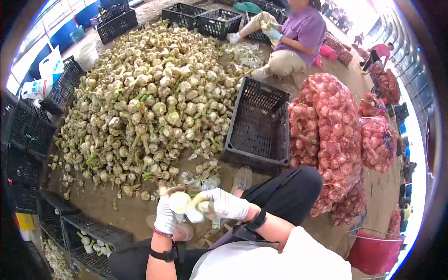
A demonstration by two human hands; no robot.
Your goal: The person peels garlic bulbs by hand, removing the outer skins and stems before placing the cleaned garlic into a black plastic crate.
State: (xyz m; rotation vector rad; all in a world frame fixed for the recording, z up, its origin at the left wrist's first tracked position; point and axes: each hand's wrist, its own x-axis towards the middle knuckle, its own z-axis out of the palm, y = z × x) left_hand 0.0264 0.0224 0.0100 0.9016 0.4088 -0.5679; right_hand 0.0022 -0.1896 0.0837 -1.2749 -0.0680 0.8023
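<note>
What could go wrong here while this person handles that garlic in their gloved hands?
The garlic bulb sits between the gloved left hand and right hand, so it might slip from the grip. Loose bulbs at the edge of the garlic pile could roll underfoot. The tall red mesh sacks stacked close by may topple.

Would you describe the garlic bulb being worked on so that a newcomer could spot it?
Find the heap of garlic on the floor. Just below its near edge, the left hand and right hand, both in white gloves, meet. The garlic bulb is gripped between them, lifted off the ground, unlike the loose ones.
</note>
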